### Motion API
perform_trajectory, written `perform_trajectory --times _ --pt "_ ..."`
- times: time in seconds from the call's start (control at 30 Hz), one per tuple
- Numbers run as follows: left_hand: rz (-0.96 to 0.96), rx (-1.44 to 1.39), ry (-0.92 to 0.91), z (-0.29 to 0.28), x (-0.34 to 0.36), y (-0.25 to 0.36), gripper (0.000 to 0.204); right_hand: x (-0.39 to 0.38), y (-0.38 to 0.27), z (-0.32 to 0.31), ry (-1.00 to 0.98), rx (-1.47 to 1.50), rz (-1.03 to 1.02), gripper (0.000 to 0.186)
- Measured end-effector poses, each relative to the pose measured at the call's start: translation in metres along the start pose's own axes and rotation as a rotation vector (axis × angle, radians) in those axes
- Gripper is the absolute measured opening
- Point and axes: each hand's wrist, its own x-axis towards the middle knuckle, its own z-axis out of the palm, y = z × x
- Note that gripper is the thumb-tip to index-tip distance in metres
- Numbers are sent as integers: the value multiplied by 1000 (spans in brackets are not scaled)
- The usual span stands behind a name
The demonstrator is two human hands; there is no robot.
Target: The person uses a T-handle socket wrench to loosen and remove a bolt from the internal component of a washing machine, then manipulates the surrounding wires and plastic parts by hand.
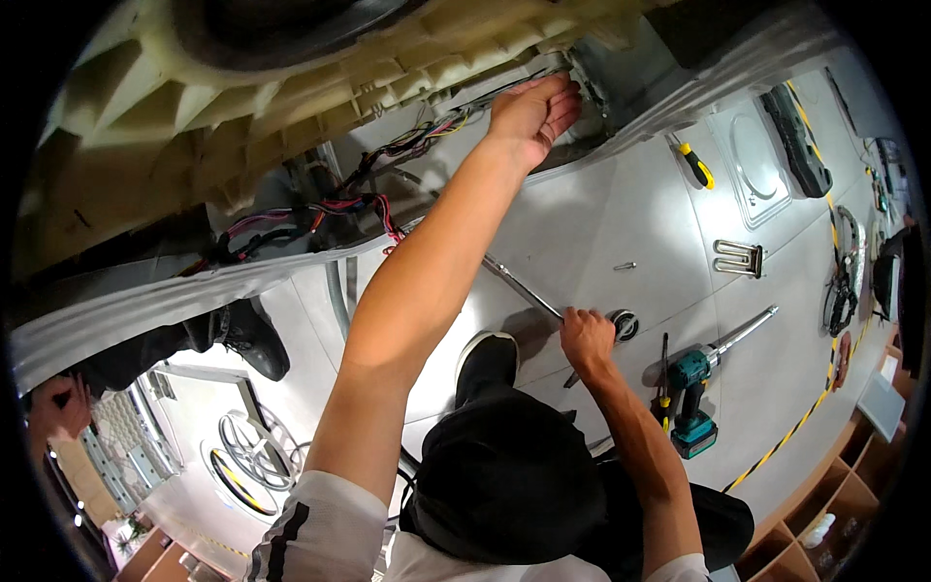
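My left hand (539, 114) reaches up into the open underside of a grey-cased appliance. Its fingers are curled beside the cream ribbed plastic tub (320, 107); whatever they grip is hidden. Wires in several colours (417, 141) run along the tub's edge near that wrist. Lower down, my right hand (588, 339) is closed around a long chrome bar (524, 289), which looks like a wrench handle. The bar slants up and left until it passes behind my left forearm, so its far end is out of sight.
On the tiled floor to the right lie a bolt (626, 266), a dark round object (626, 325), a teal cordless driver (690, 388), two screwdrivers (696, 167) and a looped metal heating element (739, 259). Another person's shoe (257, 339) and hand (60, 409) show at left, near coiled hose (254, 451).
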Motion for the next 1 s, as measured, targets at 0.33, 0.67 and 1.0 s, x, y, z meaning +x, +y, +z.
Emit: perform_trajectory --times 0.33,0.67,1.0 --pt "-37 -72 -52 -1 11 -8 19 34 -10 -56 13 195 -66 14" --pt "-190 247 -107 -9 -6 18 25 156 -95 -159 565 1552 194 24" --pt "-250 203 -179 -20 6 25 11 212 -104 -171 825 1925 473 21"
